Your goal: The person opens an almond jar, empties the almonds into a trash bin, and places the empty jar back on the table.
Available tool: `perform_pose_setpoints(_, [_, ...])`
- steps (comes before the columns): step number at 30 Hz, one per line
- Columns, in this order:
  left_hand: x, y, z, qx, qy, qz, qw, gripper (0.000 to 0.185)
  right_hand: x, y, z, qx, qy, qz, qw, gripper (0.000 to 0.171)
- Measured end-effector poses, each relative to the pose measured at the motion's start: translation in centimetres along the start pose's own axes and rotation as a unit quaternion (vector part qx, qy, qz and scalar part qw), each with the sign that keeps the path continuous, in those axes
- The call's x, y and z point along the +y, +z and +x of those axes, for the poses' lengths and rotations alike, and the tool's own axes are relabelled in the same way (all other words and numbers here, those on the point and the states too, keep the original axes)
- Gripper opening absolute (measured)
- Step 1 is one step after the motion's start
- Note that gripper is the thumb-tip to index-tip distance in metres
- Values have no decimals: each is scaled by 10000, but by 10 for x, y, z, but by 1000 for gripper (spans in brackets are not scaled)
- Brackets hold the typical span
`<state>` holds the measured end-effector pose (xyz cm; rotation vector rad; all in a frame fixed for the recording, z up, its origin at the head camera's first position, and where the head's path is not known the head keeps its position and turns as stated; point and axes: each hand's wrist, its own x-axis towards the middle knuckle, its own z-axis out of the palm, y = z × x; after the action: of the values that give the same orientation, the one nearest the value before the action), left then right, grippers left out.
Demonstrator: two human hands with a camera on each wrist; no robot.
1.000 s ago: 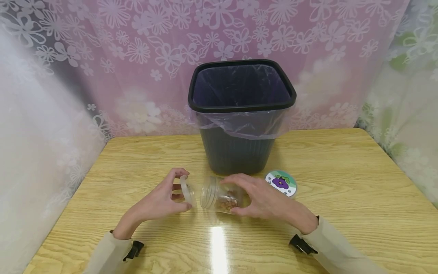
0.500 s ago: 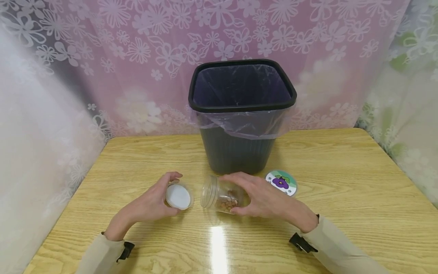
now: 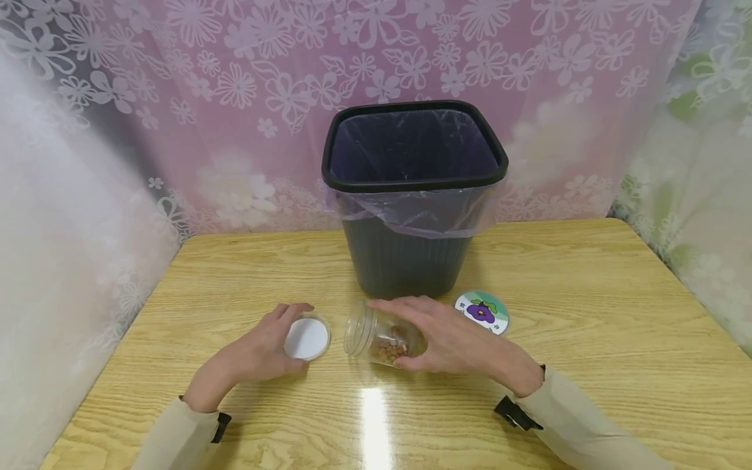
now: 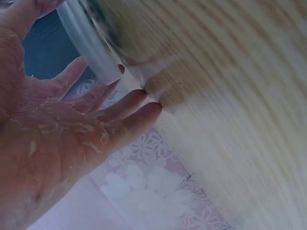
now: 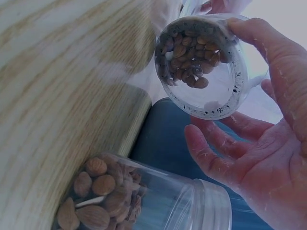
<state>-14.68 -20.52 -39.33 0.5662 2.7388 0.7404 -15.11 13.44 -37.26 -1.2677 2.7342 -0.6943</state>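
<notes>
A clear jar [image 3: 378,334] lies on its side or nearly so, with its mouth to the left and brown nuts inside. My right hand [image 3: 452,336] grips it around the base end; the right wrist view shows the jar's bottom [image 5: 201,72] between thumb and fingers. To the left, a round white lid [image 3: 307,339] with a clear rim lies flat at the table surface. My left hand [image 3: 252,352] is spread around its left side, thumb and index fingertips just off the rim in the head view. In the left wrist view the lid [image 4: 91,45] shows edge-on beside the fingers.
A dark bin [image 3: 408,248] with a purple liner stands behind the jar on the wooden table [image 3: 235,281]. Right of my right hand is a second jar [image 5: 144,196] with larger nuts; its round top [image 3: 483,313] bears a purple flower. A floral curtain [image 3: 264,98] hangs behind.
My left hand has moved slightly left and turned the lid from edge-on to flat, and its fingertips now stand off the rim. The right hand and jar are nearly unmoved.
</notes>
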Motion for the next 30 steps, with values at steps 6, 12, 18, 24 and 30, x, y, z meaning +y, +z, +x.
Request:
perform_pose_setpoints(6, [0,1,-2,63,146,217,9996,83,-1,0,0,-25,-61,-142,9999,93])
perform_pose_setpoints(12, [1,-4,-3,924,350,438,9941,70,0,0,-1,21,-139,-257,9996,93])
perform_pose_setpoints(18, [4,-14,5,3129,1137,1098,9365,63,0,1,0,36,-203,-216,9996,91])
perform_pose_setpoints(24, [18,-26,18,4319,1870,1267,8732,58,0,0,-1,86,-185,75,9998,91])
perform_pose_setpoints(30, [42,-40,29,4776,2286,1181,8400,55,0,1,-2,141,-147,137,9997,89])
